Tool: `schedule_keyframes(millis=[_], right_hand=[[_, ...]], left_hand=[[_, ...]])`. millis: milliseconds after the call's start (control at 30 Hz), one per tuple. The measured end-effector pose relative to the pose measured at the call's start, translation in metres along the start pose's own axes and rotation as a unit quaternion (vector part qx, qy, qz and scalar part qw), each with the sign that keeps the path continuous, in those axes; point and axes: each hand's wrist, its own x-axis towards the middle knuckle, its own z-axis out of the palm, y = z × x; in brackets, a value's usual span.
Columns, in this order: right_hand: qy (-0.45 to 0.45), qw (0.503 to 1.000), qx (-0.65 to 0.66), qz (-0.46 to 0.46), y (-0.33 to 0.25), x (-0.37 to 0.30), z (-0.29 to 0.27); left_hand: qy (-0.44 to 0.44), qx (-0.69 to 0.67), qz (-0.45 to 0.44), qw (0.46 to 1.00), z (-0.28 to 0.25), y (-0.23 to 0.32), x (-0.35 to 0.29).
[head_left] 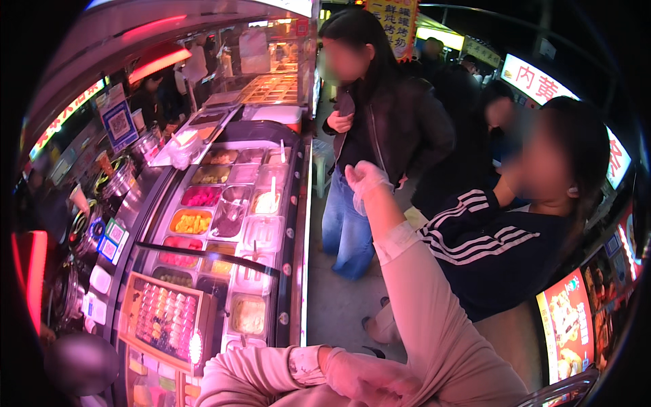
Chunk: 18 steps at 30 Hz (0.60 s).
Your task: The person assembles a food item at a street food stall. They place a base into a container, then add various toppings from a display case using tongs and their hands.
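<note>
My right hand [369, 179], in a thin clear glove, is raised at the end of my outstretched arm. Its fingers are curled in, and nothing shows in them. A pale cuff [399, 244] sits partway up that forearm. At the lower middle, my left hand [369, 377], also gloved, lies against my bent right sleeve [444, 346] with its fingers curled. What they hold, if anything, is hidden. Left of my arms is a food counter [288, 224] with metal trays, among them yellow fruit pieces [191, 222] and magenta pieces [201, 197].
A person in a dark jacket [400, 129] stands beyond my right hand. Close on the right is another person in a striped navy top [488, 237]. A wooden case of small skewered pieces [165, 312] stands on the near counter. Lit signs [542, 78] hang behind.
</note>
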Motion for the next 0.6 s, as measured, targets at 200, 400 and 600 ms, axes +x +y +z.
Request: schedule_keyframes(millis=[200, 400, 600], right_hand=[[-0.106, 0.985, 0.044, 0.132, 0.007, -0.088, 0.035], [-0.278, 0.949, 0.076, 0.127, -0.015, -0.133, 0.052], [-0.245, 0.948, 0.117, 0.168, 0.005, -0.152, 0.072]], left_hand=[[0.231, -0.205, -0.073, 0.948, -0.003, -0.018, -0.004], [0.321, -0.009, -0.326, 0.889, -0.046, -0.076, -0.047], [0.331, -0.152, -0.020, 0.931, -0.021, -0.153, -0.038]])
